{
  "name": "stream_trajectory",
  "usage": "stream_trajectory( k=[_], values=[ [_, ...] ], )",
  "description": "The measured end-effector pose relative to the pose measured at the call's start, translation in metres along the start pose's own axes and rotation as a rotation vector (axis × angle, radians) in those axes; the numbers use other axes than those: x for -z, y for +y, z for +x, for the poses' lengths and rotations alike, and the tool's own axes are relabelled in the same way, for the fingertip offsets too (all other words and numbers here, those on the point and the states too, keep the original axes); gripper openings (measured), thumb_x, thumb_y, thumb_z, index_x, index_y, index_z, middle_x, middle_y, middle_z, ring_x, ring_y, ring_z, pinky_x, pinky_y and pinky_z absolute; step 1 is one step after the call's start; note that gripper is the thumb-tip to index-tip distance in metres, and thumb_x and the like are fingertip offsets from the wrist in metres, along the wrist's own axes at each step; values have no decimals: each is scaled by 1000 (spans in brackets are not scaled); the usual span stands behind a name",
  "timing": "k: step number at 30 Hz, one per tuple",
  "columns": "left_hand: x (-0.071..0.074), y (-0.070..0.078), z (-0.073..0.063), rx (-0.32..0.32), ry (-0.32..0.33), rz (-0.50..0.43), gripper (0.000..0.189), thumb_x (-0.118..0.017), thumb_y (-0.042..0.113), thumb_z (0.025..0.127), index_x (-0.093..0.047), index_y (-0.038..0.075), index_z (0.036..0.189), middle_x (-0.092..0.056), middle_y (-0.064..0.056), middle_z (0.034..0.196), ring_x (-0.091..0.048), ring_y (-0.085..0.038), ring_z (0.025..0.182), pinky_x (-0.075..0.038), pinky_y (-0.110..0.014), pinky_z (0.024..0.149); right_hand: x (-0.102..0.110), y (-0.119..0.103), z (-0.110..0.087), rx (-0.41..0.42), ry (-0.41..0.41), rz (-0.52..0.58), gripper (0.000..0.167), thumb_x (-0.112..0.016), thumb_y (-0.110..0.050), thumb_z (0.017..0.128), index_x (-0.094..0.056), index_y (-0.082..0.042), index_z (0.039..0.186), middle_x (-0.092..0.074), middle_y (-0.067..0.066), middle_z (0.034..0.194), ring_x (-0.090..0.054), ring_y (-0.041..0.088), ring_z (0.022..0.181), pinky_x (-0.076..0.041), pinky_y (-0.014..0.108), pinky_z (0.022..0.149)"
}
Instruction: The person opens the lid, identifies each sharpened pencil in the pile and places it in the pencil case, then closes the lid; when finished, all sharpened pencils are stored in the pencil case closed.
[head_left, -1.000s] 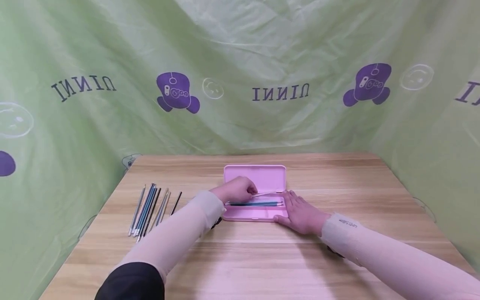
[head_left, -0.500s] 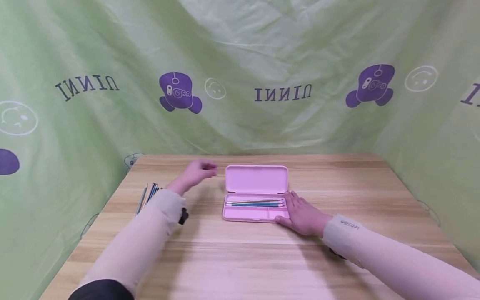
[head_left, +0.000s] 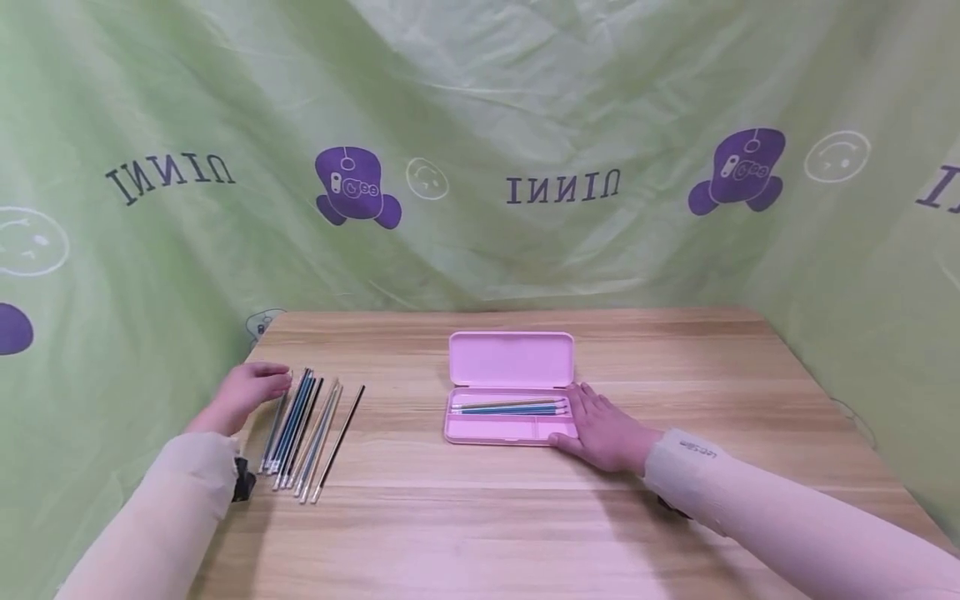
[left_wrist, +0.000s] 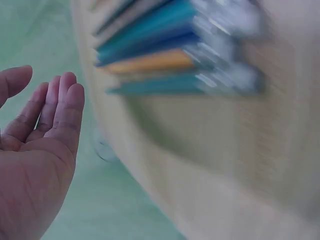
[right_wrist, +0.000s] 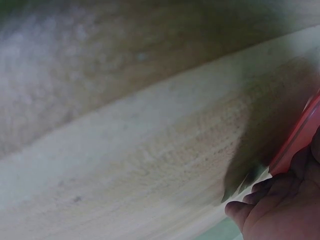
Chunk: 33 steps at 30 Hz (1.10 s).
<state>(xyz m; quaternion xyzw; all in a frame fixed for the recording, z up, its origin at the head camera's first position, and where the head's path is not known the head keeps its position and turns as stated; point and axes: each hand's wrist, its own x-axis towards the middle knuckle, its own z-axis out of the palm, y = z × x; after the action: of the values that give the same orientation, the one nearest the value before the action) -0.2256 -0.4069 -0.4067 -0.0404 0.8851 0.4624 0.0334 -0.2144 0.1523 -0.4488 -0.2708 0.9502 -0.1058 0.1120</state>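
A wood bench held a pink case, lid up, approx. central; R hand, fingers extended, touched its R end. L hand, thumb apart from fingers, held nothing; it was nearer the loose pencils, which lay just to its R, long axes near-to-far, slightly slanted. Other pencils lay crosswise in case's rear compt.

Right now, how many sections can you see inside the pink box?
3: the back section holding pencils, the long front section, and the small front section by the right hand, which may hide more.
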Motion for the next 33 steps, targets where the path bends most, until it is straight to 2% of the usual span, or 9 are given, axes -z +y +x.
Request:
stream_trajectory(
  k=[4, 7, 11, 15, 18, 22, 28, 32, 33],
  values=[
    [6, -20, -6, 96, 16, -88, 50, -51, 3, 105, -33, -27, 142, -56, -41, 129, -66, -2, 86, -58, -23, 83, 2, 0, -2, 1, 4, 11, 97, -43, -61, 105, -13, 15, 157, -17, 36, 163, -15, 51, 151, -18, 60, 122],
    [4, -30, -7, 166, 33, -104, 51, -53, 4, 104, -34, -26, 140, -63, -31, 118, -63, -1, 81, -57, -21, 77, 5, -3, -4, 10, 9, 31, 97, -44, -60, 105, -15, 17, 156, -17, 38, 162, -16, 53, 150, -19, 61, 121],
    [0, -33, -10, 196, 17, 24, 51, -56, 13, 103, -42, -24, 136, -61, -31, 119, -64, -17, 92, -55, -30, 85, 2, -4, -3, 5, 6, 26, 95, -45, -59, 105, -16, 16, 156, -18, 37, 162, -16, 52, 150, -19, 60, 122],
    [-6, -23, -12, 143, -39, 193, 48, -59, 15, 99, -51, -25, 125, -59, -38, 118, -60, -44, 105, -49, -56, 97, 0, -3, -2, -9, -2, 19, 96, -44, -61, 105, -15, 14, 157, -18, 35, 163, -16, 50, 151, -18, 59, 122],
    [-10, -15, -12, 130, -42, 272, 43, -62, 8, 94, -53, -26, 118, -60, -39, 111, -58, -51, 105, -47, -63, 97, 0, -2, -2, 6, 9, 24, 96, -45, -60, 105, -16, 15, 157, -19, 36, 163, -17, 52, 150, -19, 60, 122],
    [-11, -9, -10, 162, -21, 308, 40, -62, 1, 90, -52, -27, 116, -60, -38, 107, -59, -50, 102, -49, -61, 94, 1, -1, -2, 29, 28, 6, 95, -44, -60, 105, -16, 16, 155, -20, 38, 161, -19, 54, 149, -20, 61, 121],
    [-9, -10, -7, 206, -15, 264, 33, -64, 0, 89, -54, -23, 111, -60, -32, 102, -58, -44, 97, -50, -56, 89, 5, -2, -2, 34, 32, 22, 95, -45, -59, 105, -17, 17, 155, -21, 38, 161, -19, 54, 149, -20, 61, 121],
    [-10, -12, -4, 202, -28, 255, 13, -66, 2, 87, -59, -9, 83, -58, -15, 81, -55, -30, 80, -49, -42, 74, 5, -1, -2, 17, 19, 10, 96, -44, -60, 105, -16, 16, 156, -19, 38, 161, -17, 53, 150, -19, 60, 122],
    [-10, -13, -4, 197, -31, 257, 15, -66, 2, 87, -57, -2, 75, -55, -10, 76, -53, -26, 76, -47, -38, 71, 4, 0, -2, 18, 18, 10, 96, -43, -61, 105, -16, 17, 155, -19, 38, 161, -17, 54, 150, -19, 61, 121]
  ],
)
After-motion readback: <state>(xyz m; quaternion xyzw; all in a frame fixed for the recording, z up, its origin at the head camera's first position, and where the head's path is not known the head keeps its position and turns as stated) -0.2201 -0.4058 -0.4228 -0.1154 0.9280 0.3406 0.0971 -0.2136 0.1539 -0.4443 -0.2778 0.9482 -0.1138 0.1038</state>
